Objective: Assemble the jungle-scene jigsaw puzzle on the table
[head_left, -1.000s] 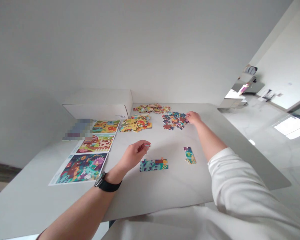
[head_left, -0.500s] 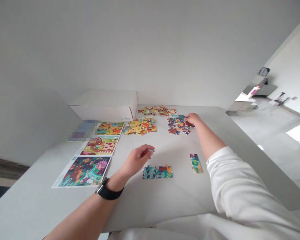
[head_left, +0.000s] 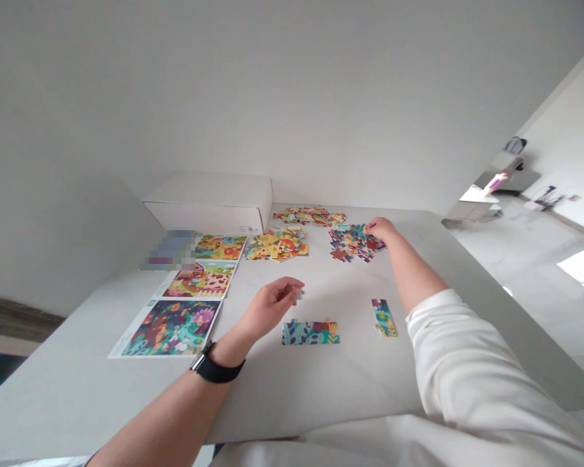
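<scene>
My left hand [head_left: 272, 306] is closed on a small teal puzzle piece [head_left: 300, 295] above the table. Just below and right of it lies a joined strip of teal and purple puzzle pieces [head_left: 310, 333]. A shorter upright strip [head_left: 384, 318] is farther right. My right hand [head_left: 382, 229] reaches to the right edge of a pile of dark multicoloured pieces [head_left: 353, 242], its fingers pressed together at an orange piece; whether it grips that piece is hard to tell.
Yellow pieces [head_left: 278, 245] and red-yellow pieces [head_left: 309, 215] lie in two piles at the back. A white box [head_left: 207, 204] stands behind three picture sheets [head_left: 172, 327] on the white table [head_left: 350, 389], against the wall.
The view has shifted slightly. My right hand's fingers have moved a little at the dark pile, where an orange piece now shows. More of the piece in my left hand is visible.
</scene>
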Available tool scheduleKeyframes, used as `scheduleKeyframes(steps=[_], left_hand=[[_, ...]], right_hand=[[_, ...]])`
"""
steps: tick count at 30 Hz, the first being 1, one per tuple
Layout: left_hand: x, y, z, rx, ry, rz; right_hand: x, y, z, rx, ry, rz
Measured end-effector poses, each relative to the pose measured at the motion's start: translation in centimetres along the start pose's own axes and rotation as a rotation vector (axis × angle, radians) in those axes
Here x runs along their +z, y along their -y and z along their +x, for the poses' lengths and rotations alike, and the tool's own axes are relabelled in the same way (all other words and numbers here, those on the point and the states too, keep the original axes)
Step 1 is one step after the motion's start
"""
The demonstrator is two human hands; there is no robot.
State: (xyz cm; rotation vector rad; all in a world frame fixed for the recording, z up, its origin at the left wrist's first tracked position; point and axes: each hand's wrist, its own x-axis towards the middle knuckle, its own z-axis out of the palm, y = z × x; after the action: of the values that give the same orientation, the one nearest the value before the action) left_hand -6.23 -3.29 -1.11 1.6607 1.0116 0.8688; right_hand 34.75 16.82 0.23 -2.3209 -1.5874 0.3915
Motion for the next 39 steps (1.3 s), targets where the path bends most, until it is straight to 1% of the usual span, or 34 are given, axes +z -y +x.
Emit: scheduleKeyframes(steps=[3, 5, 7, 10, 15, 18, 20, 22, 24, 26, 28, 30, 32, 33, 36, 39], left_hand=[[0.0, -0.1, -0.1, 0.015, -0.001, 0.001], [0.1, 0.0, -0.1, 0.024, 0.003, -0.004], [0.3, 0.0, -0.1, 0.032, 0.010, -0.001], [0.5, -0.1, -0.2, 0.043, 0.024, 0.018], [1.2, -0.8, -0.2, 0.037, 0.051, -0.036], [1.9, -1.2, -0.2, 0.008, 0.069, -0.100], [2.4, -1.7, -0.1, -0.005, 0.067, -0.145], [2.9, -2.4, 0.0, -0.004, 0.058, -0.187], [3.3, -3.1, 0.3, 0.004, 0.055, -0.204], [3.8, -3.6, 0.6, 0.005, 0.045, -0.184], [4.3, -3.6, 1.0, 0.001, 0.026, -0.163], [4.8, -3.0, 1.3, -0.008, -0.014, -0.163], [5.3, -2.0, 1.4, -0.026, -0.049, -0.168], [5.4, -1.6, 1.4, -0.033, -0.045, -0.167], [5.7, -0.9, 1.1, -0.041, 0.014, -0.160], [5.9, -0.9, 0.7, -0.053, 0.054, -0.144]], right_hand=[[-0.6, -0.5, -0.5, -0.023, -0.098, 0.113], [-1.2, -0.9, -1.6, -0.021, -0.105, 0.292], [-1.7, -1.3, -3.4, -0.026, -0.087, 0.497], [-2.5, -1.6, -7.3, -0.073, -0.030, 0.728], [-3.8, -1.1, -15.5, -0.199, 0.215, 0.975], [-4.5, -0.3, -20.1, -0.251, 0.290, 1.095], [-4.4, 0.1, -22.7, -0.276, 0.321, 1.143], [-3.6, 0.6, -24.6, -0.285, 0.346, 1.182], [-2.1, 1.0, -25.7, -0.278, 0.355, 1.232], [-0.4, 1.4, -26.3, -0.261, 0.345, 1.284], [1.3, 1.7, -26.4, -0.234, 0.340, 1.303], [2.5, 1.8, -26.6, -0.223, 0.356, 1.284], [3.3, 1.8, -26.7, -0.243, 0.382, 1.245], [3.6, 1.7, -26.9, -0.257, 0.390, 1.226], [4.0, 1.7, -27.3, -0.270, 0.390, 1.195], [4.5, 2.0, -27.5, -0.280, 0.401, 1.194]])
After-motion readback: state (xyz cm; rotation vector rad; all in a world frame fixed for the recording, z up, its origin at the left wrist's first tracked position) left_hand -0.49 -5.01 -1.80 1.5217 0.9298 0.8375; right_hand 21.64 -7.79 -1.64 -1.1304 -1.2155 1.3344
